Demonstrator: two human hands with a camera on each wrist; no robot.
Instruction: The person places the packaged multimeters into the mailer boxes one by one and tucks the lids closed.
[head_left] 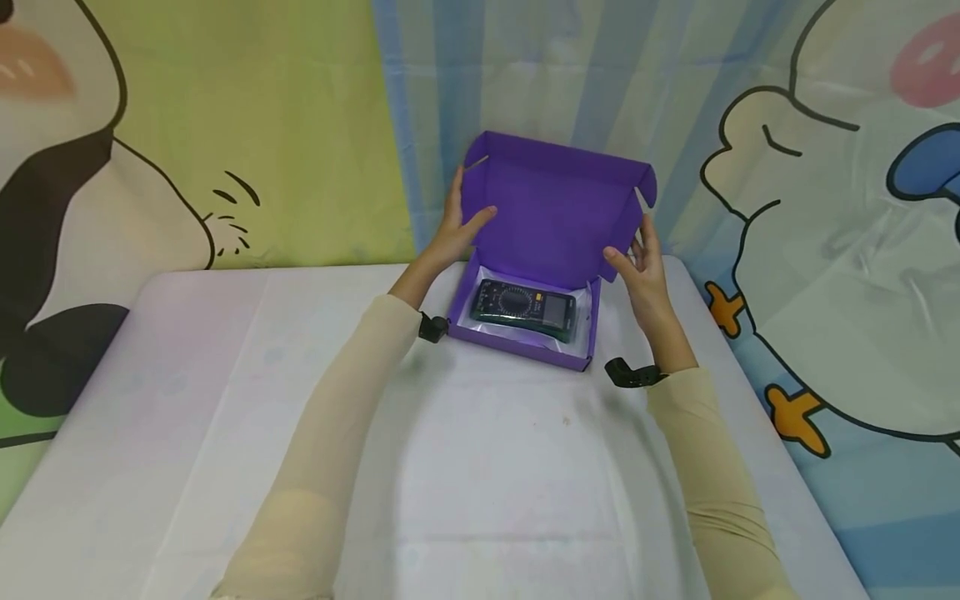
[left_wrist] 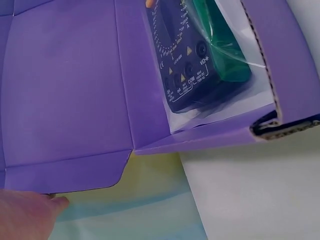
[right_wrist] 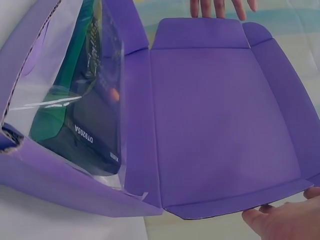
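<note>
Head view | left grip [head_left: 450,233], right grip [head_left: 647,279] unclenched, flanking purple lid [head_left: 555,208] | multimeter [head_left: 517,307] in box [head_left: 517,347]

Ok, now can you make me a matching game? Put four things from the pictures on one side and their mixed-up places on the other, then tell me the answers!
Things
1. Purple cardboard lid
2. Black-and-green rectangular multimeter
3. White-covered table
4. Colourful cartoon-print backdrop

Places
A. Underneath the purple cardboard box
B. Behind the table
C. Raised up at the back of the box
D. Inside the box, in clear plastic

Right pairs: 1-C, 2-D, 3-A, 4-B
</note>
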